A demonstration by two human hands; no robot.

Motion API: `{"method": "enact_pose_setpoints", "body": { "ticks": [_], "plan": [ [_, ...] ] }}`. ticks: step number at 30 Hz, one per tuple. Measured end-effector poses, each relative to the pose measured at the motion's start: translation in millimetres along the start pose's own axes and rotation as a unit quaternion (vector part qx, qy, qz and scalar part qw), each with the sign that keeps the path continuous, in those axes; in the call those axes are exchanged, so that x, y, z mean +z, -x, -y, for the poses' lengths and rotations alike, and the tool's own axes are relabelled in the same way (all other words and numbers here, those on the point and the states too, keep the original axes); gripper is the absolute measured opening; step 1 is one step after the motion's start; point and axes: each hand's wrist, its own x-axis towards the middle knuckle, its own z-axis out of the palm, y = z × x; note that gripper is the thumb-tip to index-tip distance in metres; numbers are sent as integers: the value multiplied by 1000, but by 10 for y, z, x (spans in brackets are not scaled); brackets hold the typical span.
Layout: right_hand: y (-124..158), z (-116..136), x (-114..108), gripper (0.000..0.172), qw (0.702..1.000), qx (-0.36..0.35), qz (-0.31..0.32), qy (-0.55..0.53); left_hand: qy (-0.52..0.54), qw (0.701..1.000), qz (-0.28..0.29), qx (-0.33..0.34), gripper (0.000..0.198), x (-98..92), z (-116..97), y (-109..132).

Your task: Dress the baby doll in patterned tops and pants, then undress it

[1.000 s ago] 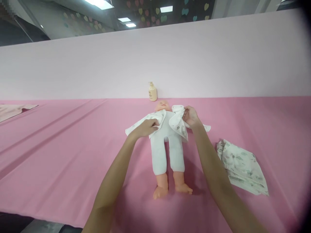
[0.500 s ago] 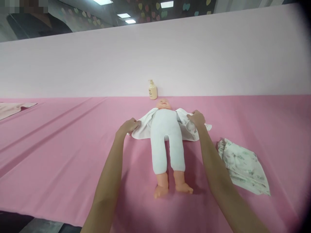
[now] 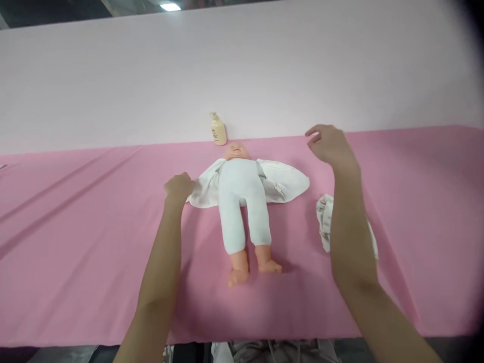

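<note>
A baby doll (image 3: 242, 181) with a white cloth body lies on its back, its head toward the wall and its bare feet toward me. Spread out beneath its upper body is a white baby shirt (image 3: 285, 182). My left hand (image 3: 179, 186) is closed on the shirt's edge at the left of the doll. Off to the right, my right hand (image 3: 328, 143) is raised above the table, apart from the shirt, with fingers loosely bent and nothing in them. A folded white printed cloth (image 3: 324, 222) lies partly hidden under my right forearm.
A pale yellow pump bottle (image 3: 218, 130) stands behind the doll's head, close to the white wall (image 3: 264, 75). Pink cloth (image 3: 94, 242) covers the table, with its front edge near my body.
My right hand has let go of the shirt and moved up and right. The shirt's right side now lies spread flatter. My left hand stays at the left edge. The view has tilted down.
</note>
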Motion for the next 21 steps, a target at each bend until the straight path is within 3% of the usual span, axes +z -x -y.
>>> {"method": "enact_pose_setpoints", "body": {
  "ticks": [2, 4, 7, 10, 13, 16, 19, 21],
  "plan": [
    [154, -51, -206, 30, 999, -27, 26, 18, -33, 999, -12, 22, 40, -117, -133, 139],
    [404, -185, -288, 32, 993, -31, 103, 42, -32, 996, -12, 77, 40, -273, -308, 363],
    [920, -504, -194, 50, 953, -4, 285, 106, 13, 983, -13, 184, 40, -490, -575, 802],
    [1414, -869, 24, 51, 914, 2, 351, 205, 39, 957, 0, 286, 41, -572, -782, 1235],
    [1720, -1148, 196, 54, 938, -61, 269, 208, 32, 922, 72, 378, 42, -505, -925, 1591],
    [1843, -1199, 211, 50, 978, 17, 157, 138, 12, 894, 140, 426, 41, -388, -1031, 1901],
    [1885, -939, 43, 40, 980, 138, 126, -64, 68, 847, 204, 486, 50, -297, -1124, 2190],
    [1911, -629, -121, 38, 960, 158, 109, -201, 158, 799, 253, 522, 70, -253, -1189, 2353]
  ]
}}
